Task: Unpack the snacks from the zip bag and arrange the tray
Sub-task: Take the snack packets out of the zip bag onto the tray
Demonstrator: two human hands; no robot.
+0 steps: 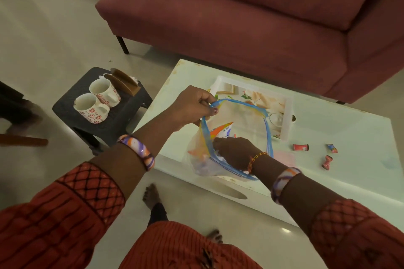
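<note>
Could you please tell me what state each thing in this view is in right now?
zip bag: open, mouth held wide.
left hand: pinching the bag's rim.
right hand: reaching inside the bag.
tray: on the table, no snacks visible on it.
three candies: wrapped, loose on the table.
two mugs: upright, apparently empty.

Both sleeves rust-orange, pleated or ribbed, each ending mid-forearm in a cuff with a dark diamond-lattice print; the right cuff at lower right of the frame matches. Left wrist has a wide glossy bangle, purple/white/orange swirl, and the right forearm carries the same type of bangle plus a thin red-and-yellow thread band nearer the hand. Skirt at bottom centre is the same rust pleated fabric with a small dark motif; feet bare, and a dark-painted thumbnail shows on the left hand.
</note>
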